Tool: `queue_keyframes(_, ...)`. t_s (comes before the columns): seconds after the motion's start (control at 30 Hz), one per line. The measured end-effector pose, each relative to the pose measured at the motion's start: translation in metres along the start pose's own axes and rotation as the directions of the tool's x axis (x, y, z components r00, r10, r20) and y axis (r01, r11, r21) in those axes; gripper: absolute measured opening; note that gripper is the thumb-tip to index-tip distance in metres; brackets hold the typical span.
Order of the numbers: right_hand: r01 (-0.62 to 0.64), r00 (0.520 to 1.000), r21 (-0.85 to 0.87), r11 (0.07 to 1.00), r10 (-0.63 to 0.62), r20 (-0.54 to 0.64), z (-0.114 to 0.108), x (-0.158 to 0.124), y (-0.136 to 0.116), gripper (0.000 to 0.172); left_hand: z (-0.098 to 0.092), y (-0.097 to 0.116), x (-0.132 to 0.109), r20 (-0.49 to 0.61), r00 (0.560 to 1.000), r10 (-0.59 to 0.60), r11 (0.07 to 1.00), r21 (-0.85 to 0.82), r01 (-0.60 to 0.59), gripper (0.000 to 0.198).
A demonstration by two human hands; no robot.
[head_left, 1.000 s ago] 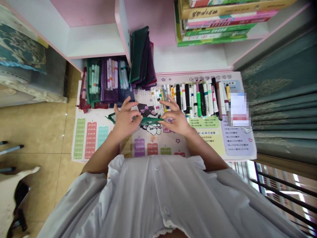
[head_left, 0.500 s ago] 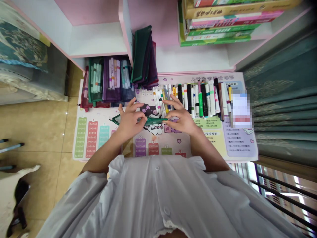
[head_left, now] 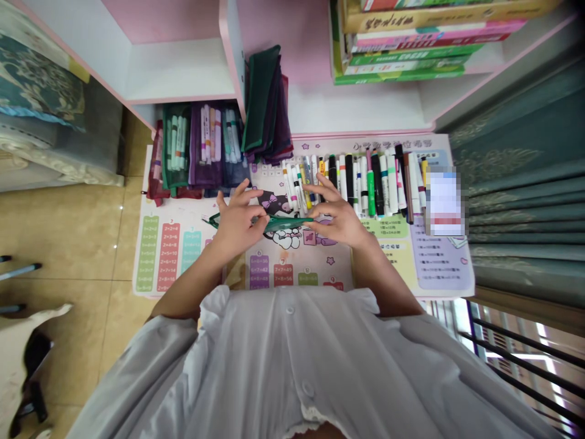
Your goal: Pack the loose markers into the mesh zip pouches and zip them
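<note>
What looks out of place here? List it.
Nothing spilled or damaged. Only the red pouch at the left edge of the mat lies askew, poking out beneath the filled pouches. The pens lie in a row; left hand and right hand hold the green pouch.

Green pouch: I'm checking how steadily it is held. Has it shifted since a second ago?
No, hardly: the green pouch, held by the left hand and right hand, still lies across the cartoon figure on the mat.

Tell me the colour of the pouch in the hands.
The pouch is dark green, head view.
</note>
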State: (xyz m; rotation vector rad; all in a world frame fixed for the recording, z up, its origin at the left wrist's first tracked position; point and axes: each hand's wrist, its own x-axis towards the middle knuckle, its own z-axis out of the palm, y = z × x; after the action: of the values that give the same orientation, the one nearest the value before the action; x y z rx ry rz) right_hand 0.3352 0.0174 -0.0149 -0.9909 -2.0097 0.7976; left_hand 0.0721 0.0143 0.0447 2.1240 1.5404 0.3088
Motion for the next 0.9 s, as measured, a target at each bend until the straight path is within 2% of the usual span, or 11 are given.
queue_keyframes(0.27,-0.033,0.999,0.007,0.999,0.033,-0.007,-0.002,-0.0007,0.003,0.02,-0.0049,-0.0019,-0.0011,-0.018,1.0,-0.018,1.0,-0.016,0.018,0.022)
queue_keyframes(0.9,-0.02,1.0,-0.015,1.0,0.02,0.004,-0.0049,-0.0021,0.0044,0.019,-0.0097,-0.0088,-0.0001,0.001,0.999,-0.038,0.999,0.003,0.038,0.02)
